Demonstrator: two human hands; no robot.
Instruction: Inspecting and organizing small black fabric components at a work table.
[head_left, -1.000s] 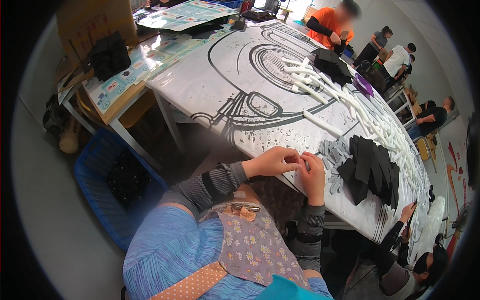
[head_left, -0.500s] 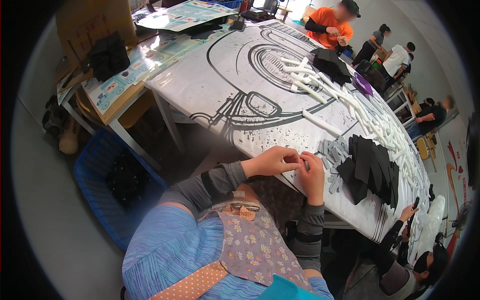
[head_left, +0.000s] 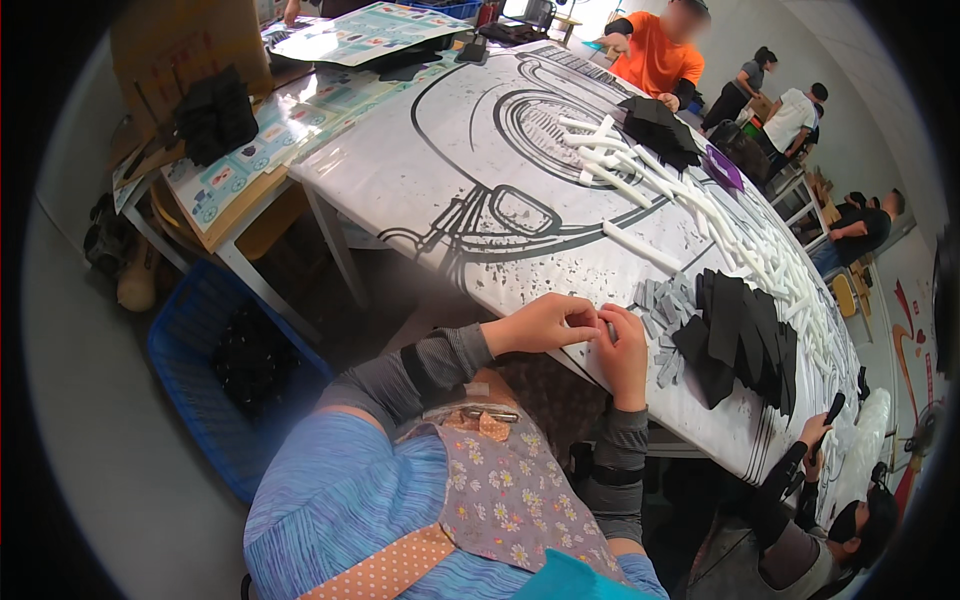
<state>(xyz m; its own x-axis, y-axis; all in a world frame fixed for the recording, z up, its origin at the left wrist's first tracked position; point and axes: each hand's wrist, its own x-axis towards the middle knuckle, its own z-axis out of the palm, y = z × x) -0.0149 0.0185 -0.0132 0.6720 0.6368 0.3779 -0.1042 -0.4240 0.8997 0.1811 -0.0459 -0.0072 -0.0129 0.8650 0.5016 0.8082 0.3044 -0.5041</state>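
Observation:
Both of my hands meet over the near edge of the table. My left hand (head_left: 548, 323) is closed in a pinch, its fingertips against the right hand's; what it pinches is hidden. In the curled fingers of my right hand (head_left: 625, 352) sits a small grey piece (head_left: 611, 330), mostly covered. Just right of that hand lie a scatter of similar small grey pieces (head_left: 657, 305) and a pile of flat black strips (head_left: 742, 335).
Many white foam-like sticks (head_left: 740, 225) cover the right of the printed table (head_left: 400, 160). Farther off are more black strips (head_left: 660, 130) and a purple item (head_left: 723, 168). A blue crate (head_left: 190, 390) stands low at left. One person (head_left: 655, 55) works across; another (head_left: 800, 500) sits at right.
My hands stay nearly in place, fingertips together. Across the table, the person in orange has raised one arm and shifted their hands apart.

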